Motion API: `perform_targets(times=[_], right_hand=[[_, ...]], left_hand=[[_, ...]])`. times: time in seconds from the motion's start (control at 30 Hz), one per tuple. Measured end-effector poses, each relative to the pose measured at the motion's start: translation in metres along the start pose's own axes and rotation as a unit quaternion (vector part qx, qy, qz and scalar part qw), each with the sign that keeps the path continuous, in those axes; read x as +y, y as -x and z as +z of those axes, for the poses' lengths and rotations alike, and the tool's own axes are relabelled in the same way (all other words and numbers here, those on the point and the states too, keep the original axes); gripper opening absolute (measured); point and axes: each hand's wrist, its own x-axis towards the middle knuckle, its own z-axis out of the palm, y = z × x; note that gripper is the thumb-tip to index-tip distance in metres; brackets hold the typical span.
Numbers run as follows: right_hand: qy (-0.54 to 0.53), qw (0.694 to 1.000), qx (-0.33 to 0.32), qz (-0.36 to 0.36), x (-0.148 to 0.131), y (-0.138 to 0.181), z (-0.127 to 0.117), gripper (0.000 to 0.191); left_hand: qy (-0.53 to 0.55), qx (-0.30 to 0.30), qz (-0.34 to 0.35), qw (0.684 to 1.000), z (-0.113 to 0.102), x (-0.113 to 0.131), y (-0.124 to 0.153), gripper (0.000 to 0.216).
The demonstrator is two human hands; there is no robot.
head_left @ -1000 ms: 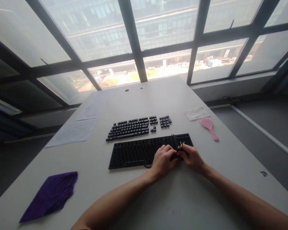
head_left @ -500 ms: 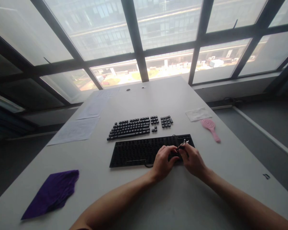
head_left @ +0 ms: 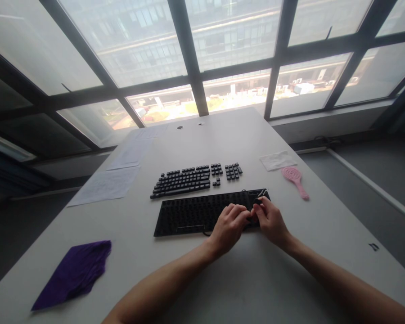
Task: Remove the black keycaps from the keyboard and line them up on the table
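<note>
A black keyboard [head_left: 192,213] with its keycaps off over most of its face lies on the white table. My right hand [head_left: 272,222], over the keyboard's right end, is closed on a keycap puller [head_left: 261,193]; its thin metal wires point up and away from the fingers. My left hand [head_left: 230,225] is beside it with curled fingers, the tips meeting the right fingertips above the keyboard. Whatever the left fingers pinch is hidden. Behind the keyboard, loose black keycaps [head_left: 182,181] lie in keyboard order, with a number-pad group [head_left: 233,172] at their right.
A pink hairbrush [head_left: 295,181] and a white wipe or tissue [head_left: 277,160] lie to the right. At the left are a purple cloth [head_left: 74,274] and paper sheets [head_left: 104,185]. A small dark piece [head_left: 374,246] sits near the table's right edge.
My left fingers have curled in and come up against the right fingertips. The puller's wires have tilted in my right hand. The laid-out keycaps look the same.
</note>
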Motion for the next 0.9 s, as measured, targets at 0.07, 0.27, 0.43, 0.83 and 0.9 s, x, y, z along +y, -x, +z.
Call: perform_targets(times=[0.07, 0.27, 0.43, 0.83, 0.9], right_hand=[[0.022, 1.000, -0.001, -0.006, 0.000, 0.001, 0.001, 0.018], [0.099, 0.995, -0.005, -0.028, 0.000, 0.003, 0.002, 0.012], [0.137, 0.990, -0.005, -0.038, 0.000, 0.004, 0.002, 0.013], [-0.032, 0.999, 0.000, 0.004, -0.002, 0.000, 0.003, 0.015], [-0.037, 0.999, 0.008, 0.008, 0.002, 0.002, 0.004, 0.016]], left_hand=[[0.019, 0.001, -0.013, 1.000, 0.002, 0.002, 0.002, 0.017], [0.029, 0.004, -0.039, 0.999, 0.007, 0.006, 0.006, 0.015], [0.029, 0.012, -0.041, 0.999, 0.006, 0.004, 0.004, 0.016], [0.102, 0.058, -0.064, 0.991, -0.009, 0.004, -0.008, 0.010], [0.104, 0.084, -0.095, 0.987, -0.024, -0.010, -0.021, 0.009]])
